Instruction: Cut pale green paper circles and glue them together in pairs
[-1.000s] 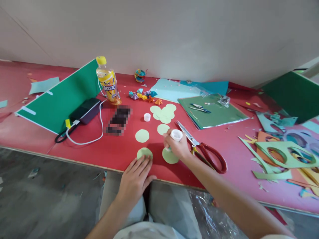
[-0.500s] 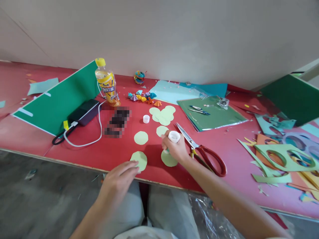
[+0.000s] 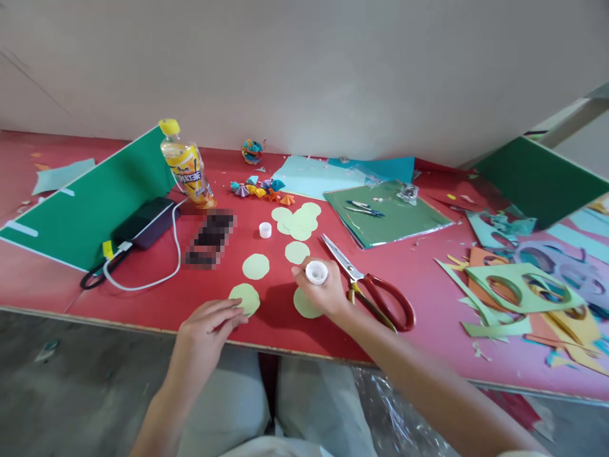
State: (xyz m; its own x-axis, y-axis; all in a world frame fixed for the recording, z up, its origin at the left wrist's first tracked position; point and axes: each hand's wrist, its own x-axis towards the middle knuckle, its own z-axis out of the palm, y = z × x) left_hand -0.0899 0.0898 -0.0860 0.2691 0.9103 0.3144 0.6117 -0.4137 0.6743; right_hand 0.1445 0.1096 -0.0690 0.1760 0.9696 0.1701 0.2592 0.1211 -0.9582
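Observation:
My right hand (image 3: 326, 289) is wrapped around an upright glue stick, whose white round end (image 3: 316, 273) shows above the fist; its lower end is hidden. Beneath that hand lies a pale green paper circle (image 3: 307, 303), partly covered. My left hand (image 3: 209, 324) is open, fingers stretched out, with fingertips resting on another pale green paper circle (image 3: 246, 297) near the table's front edge. Single paper circles lie farther back, one at the left (image 3: 255, 266) and one at the right (image 3: 297, 252). Behind them is a loose pile of paper circles (image 3: 299, 222). A white cap (image 3: 265, 230) sits beside the pile.
Red-handled scissors (image 3: 366, 279) lie right of my right hand. Cut paper scraps (image 3: 523, 285) cover the right side. A green folder (image 3: 385, 216) with pens lies behind. A drink bottle (image 3: 188, 168), power bank (image 3: 147, 222), cable and blurred dark object (image 3: 210, 238) are at left.
The view has swung slightly to the right, so everything sits farther left. My left fingers have drawn back a little on the paper circle. My right hand still grips the glue stick.

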